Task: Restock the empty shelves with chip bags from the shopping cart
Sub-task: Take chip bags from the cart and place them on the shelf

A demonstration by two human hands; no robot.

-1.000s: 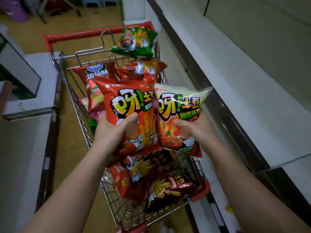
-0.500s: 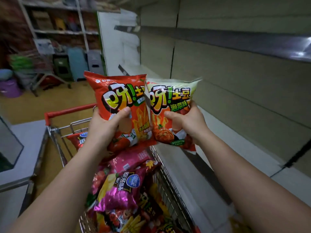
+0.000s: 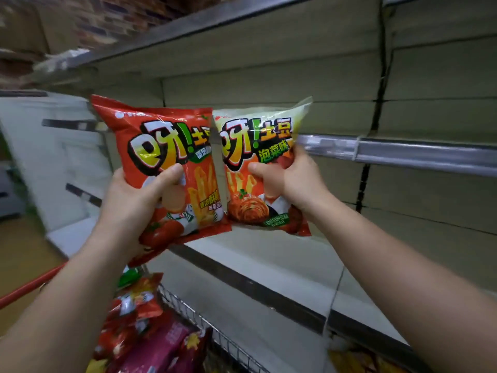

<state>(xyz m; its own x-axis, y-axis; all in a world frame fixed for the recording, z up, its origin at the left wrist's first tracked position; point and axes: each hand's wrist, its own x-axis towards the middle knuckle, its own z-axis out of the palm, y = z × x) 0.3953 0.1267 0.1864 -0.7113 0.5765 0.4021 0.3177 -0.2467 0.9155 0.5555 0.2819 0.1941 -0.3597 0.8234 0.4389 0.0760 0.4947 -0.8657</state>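
Two chip bags are now up in front of the shelving at the centre of the frame, where a second ago they were held low over the shopping cart (image 3: 193, 313). The view has swung up with them: the cart, which filled the middle of the picture then, has dropped to the lower left corner, and bare shelves fill the right half. That suggests the pick from the cart is finished and the placing step is starting, though neither bag rests on a shelf yet.

The left hand (image 3: 131, 200) grips the red bag (image 3: 161, 146) by its lower half, thumb curled across the front and fingers hidden behind. The right hand (image 3: 293, 181) grips the pale green bag (image 3: 263, 122) the same way, thumb pressed on the printed front, fingers wrapped round the right edge. Both bags are upright, side by side, with their inner edges touching or slightly overlapping at the centre.

The lower shelf (image 3: 282, 265) runs just beneath the bags across the middle and lower right of the frame, and the rail of the shelf above (image 3: 403, 154) passes behind the green bag at right centre. More bags (image 3: 150, 345) wait in the cart at lower left, so most of the restocking looks to be ahead.
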